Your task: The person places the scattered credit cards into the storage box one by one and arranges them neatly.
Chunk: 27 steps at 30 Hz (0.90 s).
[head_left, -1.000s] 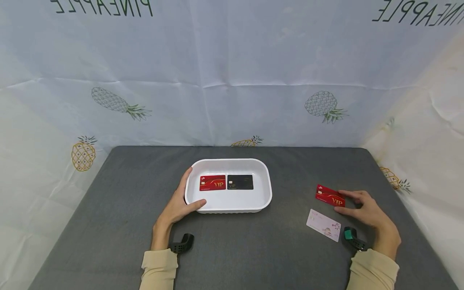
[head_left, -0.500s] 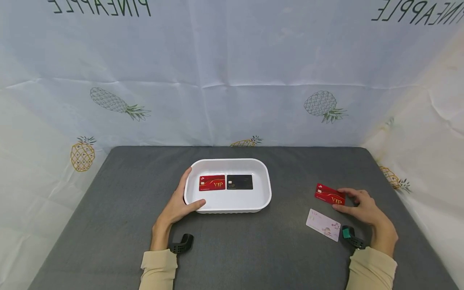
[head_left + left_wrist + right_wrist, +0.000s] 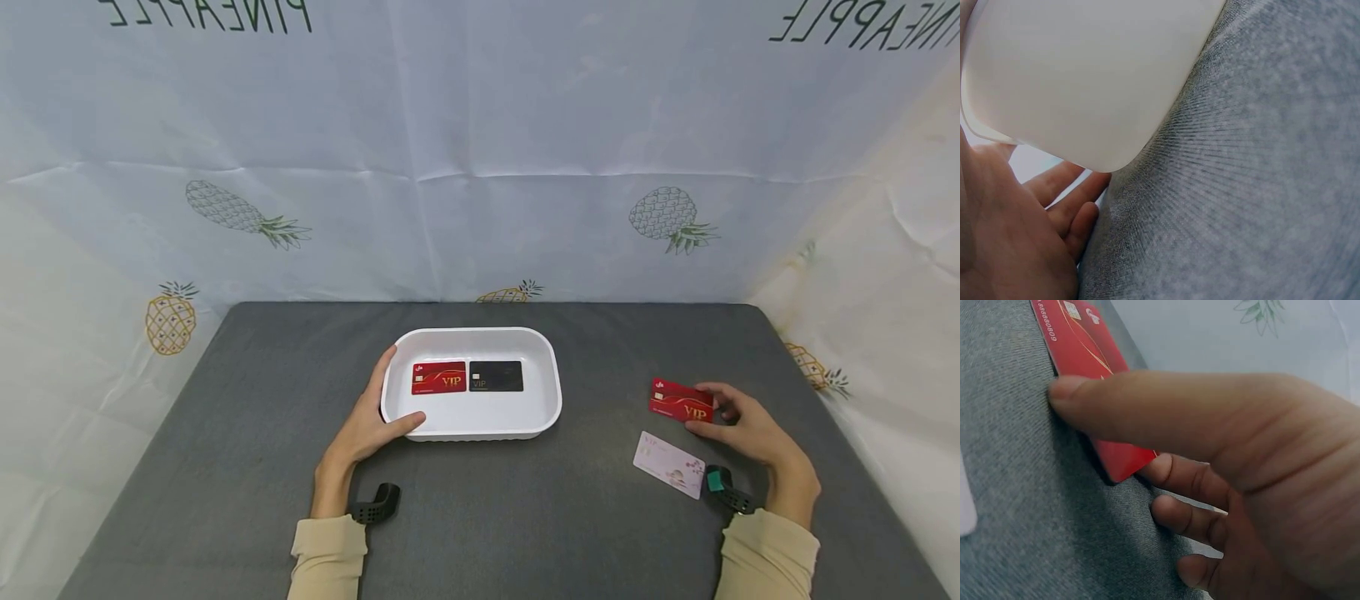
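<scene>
With left hand, grips white tray containing red card beside black card; with right hand, pinches second red card.

Place type: fabric-walled booth. Pineapple-print sheets hang at 9, 12 and 3 o'clock around a grey desk.

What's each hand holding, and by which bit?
Right hand: a red card, pinched by its long edges near the right end. Left hand: the tray, by its left end.
</scene>
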{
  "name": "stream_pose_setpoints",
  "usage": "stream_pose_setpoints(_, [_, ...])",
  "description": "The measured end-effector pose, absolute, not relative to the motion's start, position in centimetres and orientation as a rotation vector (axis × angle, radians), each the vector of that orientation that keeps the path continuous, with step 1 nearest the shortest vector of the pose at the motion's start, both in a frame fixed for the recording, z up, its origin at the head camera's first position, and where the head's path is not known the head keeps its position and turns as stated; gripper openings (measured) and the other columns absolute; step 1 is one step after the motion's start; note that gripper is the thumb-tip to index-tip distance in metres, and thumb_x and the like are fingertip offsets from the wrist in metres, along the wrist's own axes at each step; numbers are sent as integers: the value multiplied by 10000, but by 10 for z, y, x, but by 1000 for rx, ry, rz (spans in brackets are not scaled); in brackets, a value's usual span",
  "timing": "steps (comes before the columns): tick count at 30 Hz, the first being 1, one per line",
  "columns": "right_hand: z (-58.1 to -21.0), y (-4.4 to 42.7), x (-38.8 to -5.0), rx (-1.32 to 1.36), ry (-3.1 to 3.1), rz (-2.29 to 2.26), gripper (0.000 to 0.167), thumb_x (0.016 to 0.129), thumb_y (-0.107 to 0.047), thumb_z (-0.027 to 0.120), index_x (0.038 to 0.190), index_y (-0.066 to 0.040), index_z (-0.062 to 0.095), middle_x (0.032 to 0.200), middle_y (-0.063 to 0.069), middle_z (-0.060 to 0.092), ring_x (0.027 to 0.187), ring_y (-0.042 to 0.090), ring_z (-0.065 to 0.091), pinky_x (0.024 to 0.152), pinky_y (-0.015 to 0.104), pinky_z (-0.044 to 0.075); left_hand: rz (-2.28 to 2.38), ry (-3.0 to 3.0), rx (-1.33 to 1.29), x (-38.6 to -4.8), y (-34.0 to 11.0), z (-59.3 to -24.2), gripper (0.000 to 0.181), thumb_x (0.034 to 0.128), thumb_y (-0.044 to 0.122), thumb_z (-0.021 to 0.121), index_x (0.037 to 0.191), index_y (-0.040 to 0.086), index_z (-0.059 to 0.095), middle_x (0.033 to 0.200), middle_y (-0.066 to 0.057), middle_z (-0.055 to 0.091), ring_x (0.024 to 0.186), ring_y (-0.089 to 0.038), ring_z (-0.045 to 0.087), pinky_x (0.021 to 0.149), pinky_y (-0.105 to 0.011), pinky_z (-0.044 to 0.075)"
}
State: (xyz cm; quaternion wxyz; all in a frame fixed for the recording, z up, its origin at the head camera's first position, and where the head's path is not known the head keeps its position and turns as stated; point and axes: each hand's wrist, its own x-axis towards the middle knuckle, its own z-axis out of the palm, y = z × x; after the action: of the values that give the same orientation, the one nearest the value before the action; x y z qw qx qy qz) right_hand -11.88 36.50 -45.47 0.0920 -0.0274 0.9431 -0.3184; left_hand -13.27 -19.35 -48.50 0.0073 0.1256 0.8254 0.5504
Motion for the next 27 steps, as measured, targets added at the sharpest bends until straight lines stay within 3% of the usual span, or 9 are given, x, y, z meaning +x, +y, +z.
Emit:
stream_pose_setpoints(7, [-455, 366, -120, -88, 2812, -912, 659, 891, -269, 794, 1407, 35, 518, 1132, 186, 549, 966, 257, 477, 689, 273, 422, 1729, 2579, 404, -133, -193, -484, 1077, 813, 213, 804, 1642, 274, 119, 1613, -143, 357, 1294, -358, 499, 1015, -545, 439])
stream_pose_setpoints(18, [-455, 366, -119, -119, 2909, -899, 622, 873, -326, 809, 1357, 4, 600, 1070, 123, 584, 858, 82, 442, 671, 253, 394, 1729, 2579, 417, -133, -193, -483, 1070, 817, 216, 798, 1642, 270, 119, 1617, -139, 345, 1306, -357, 486, 1023, -558, 434])
stream_pose_setpoints(27, [-446, 359, -123, -135, 2948, -951, 616, 895, -346, 789, 1381, -27, 585, 1216, 181, 609, 925, 42, 439, 709, 234, 442, 1718, 2588, 410, -131, -193, -484, 1075, 815, 223, 799, 1642, 274, 115, 1622, -130, 342, 1320, -353, 476, 1036, -564, 417])
